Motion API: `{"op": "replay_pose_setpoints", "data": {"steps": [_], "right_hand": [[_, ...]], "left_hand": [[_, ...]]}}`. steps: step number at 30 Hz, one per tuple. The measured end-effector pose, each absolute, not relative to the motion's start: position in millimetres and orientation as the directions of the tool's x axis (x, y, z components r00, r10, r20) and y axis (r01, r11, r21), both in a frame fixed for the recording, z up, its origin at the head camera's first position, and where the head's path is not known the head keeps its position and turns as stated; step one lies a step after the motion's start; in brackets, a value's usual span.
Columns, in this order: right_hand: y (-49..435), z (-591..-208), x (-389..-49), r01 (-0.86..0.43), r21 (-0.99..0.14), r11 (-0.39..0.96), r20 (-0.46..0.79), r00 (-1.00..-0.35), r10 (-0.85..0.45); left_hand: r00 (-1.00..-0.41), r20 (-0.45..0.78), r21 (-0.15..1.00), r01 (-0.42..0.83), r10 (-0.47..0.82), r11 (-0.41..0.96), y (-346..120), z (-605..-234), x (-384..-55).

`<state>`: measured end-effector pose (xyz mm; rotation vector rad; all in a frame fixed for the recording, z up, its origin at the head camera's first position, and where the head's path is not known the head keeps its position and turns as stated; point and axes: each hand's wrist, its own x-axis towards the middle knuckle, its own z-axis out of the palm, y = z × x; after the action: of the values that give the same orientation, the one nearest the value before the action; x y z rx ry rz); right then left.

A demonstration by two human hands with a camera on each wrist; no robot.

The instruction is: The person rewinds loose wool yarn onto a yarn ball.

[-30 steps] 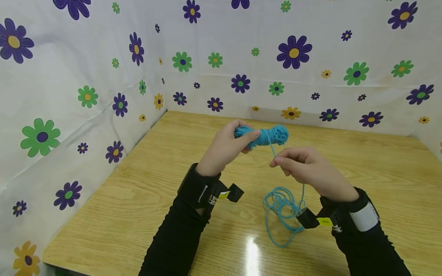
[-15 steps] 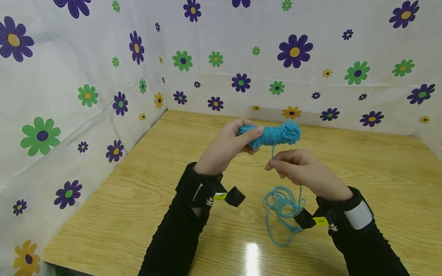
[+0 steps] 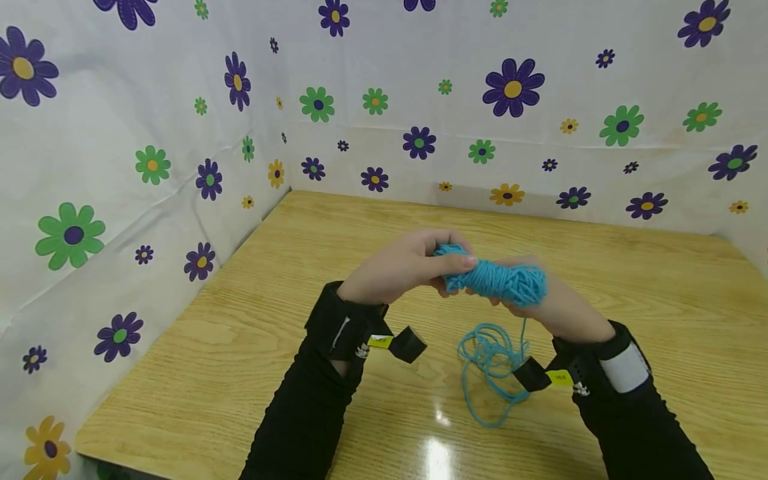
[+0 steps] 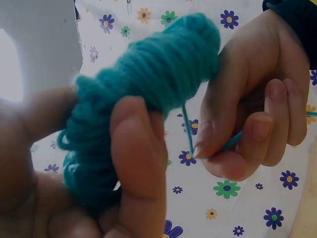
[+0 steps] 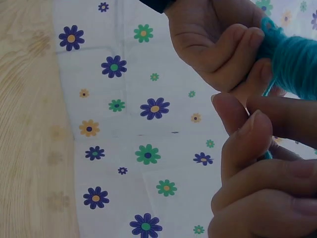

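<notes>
A blue skein of yarn (image 3: 501, 281), wound tightly round its middle with looped ends, is gripped at its left end by my left hand (image 3: 408, 263). In the left wrist view the thumb and fingers wrap the looped end of the skein (image 4: 148, 69). My right hand (image 4: 257, 104) pinches the yarn strand (image 4: 187, 126) between thumb and forefinger, just below the skein. From the head the skein covers most of the right hand (image 3: 561, 307). Below, the strand runs down to a loose tangle of blue yarn (image 3: 489, 353) on the table.
The wooden table (image 3: 240, 367) has a light grain and a bright reflection near the front. A white cloth with purple, green and yellow flowers (image 3: 372, 67) stands along its back and left sides. Both wrists wear black straps with small cameras (image 3: 408, 344).
The skein has come lower and to the right, with its right end tilting down, and now passes in front of my right hand. The tangle on the table stays in place.
</notes>
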<state>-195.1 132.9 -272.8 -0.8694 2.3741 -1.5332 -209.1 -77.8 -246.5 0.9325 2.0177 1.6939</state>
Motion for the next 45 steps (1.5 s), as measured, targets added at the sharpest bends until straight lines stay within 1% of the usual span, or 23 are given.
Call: {"op": "replay_pose_setpoints", "data": {"steps": [3, 4, 10, 16, 24, 35, 45], "right_hand": [[136, -273, -197, -0.394, -0.891, 0.227, 0.194, -0.781, -0.594], [137, -274, -197, -0.398, -0.890, 0.224, 0.196, -0.776, -0.600], [141, -275, -200, -0.366, -0.902, 0.230, 0.169, -0.788, -0.592], [142, -272, -199, -0.337, -0.908, 0.249, 0.148, -0.814, -0.562], [144, -269, -195, -0.339, -0.909, 0.242, 0.174, -0.836, -0.520], [146, -268, -194, -0.382, -0.888, 0.257, 0.221, -0.844, -0.489], [147, -265, -191, -0.372, -0.898, 0.234, 0.243, -0.864, -0.442]], "left_hand": [[-0.683, 0.136, 0.956, 0.282, 0.718, 0.087, -79, -247, -209], [-0.672, 0.134, 0.954, 0.287, 0.729, 0.090, -80, -248, -210], [-0.639, 0.113, 0.936, 0.326, 0.761, 0.134, -83, -248, -211], [-0.627, 0.092, 0.917, 0.356, 0.774, 0.180, -84, -248, -211], [-0.667, 0.063, 0.891, 0.373, 0.743, 0.259, -83, -250, -213], [-0.729, 0.044, 0.885, 0.346, 0.683, 0.311, -81, -251, -214], [-0.805, 0.064, 0.875, 0.330, 0.590, 0.356, -81, -254, -217]]}}
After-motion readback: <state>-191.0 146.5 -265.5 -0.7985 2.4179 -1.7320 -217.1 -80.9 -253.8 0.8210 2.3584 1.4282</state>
